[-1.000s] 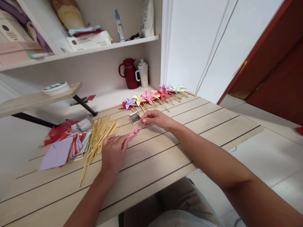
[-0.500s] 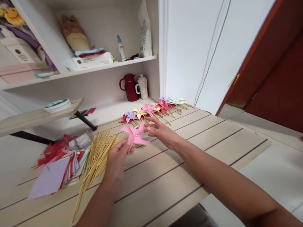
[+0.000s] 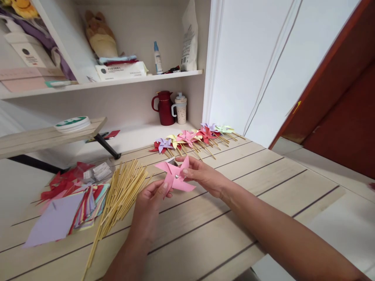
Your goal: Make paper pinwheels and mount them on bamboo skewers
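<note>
Pink pinwheel (image 3: 175,177), one, pinched between left hand (image 3: 150,205) and right hand (image 3: 205,177).

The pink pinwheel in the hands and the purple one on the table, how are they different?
The pink pinwheel is held up off the table by the left hand and right hand; the purple pinwheel lies on the table in a row with others. The pink one shows no stick; the purple one seems to have one. The pink one looks bigger, being nearer. Both are folded paper with pointed blades.
</note>
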